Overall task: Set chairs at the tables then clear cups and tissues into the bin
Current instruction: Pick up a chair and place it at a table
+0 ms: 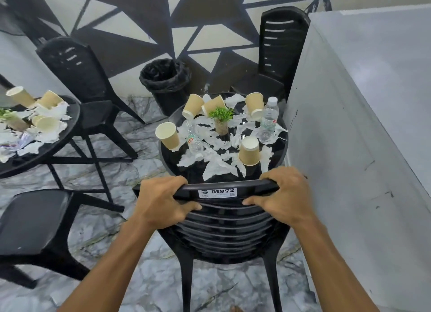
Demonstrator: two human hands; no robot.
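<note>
A small potted plant (pixel 220 119) is set upright between an upright clear bottle (pixel 269 116) at its right and a lying clear bottle (pixel 193 139) at its left. A marbled floor (pixel 98 172) is seen below, a wall painted with black triangles (pixel 140 32) far behind, and a grey partition (pixel 361 102) at right.

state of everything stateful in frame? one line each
Black plastic slatted chair: upright, held by its top rail.
Left hand: grip curled round rail.
Right hand: grip curled round rail.
Black-lined round bin: upright, open.
Capped clear plastic bottle: standing.
Labelled clear bottle: lying down.
Brown paper cup: tipped over.
White tissues: crumpled, on round black table.
</note>
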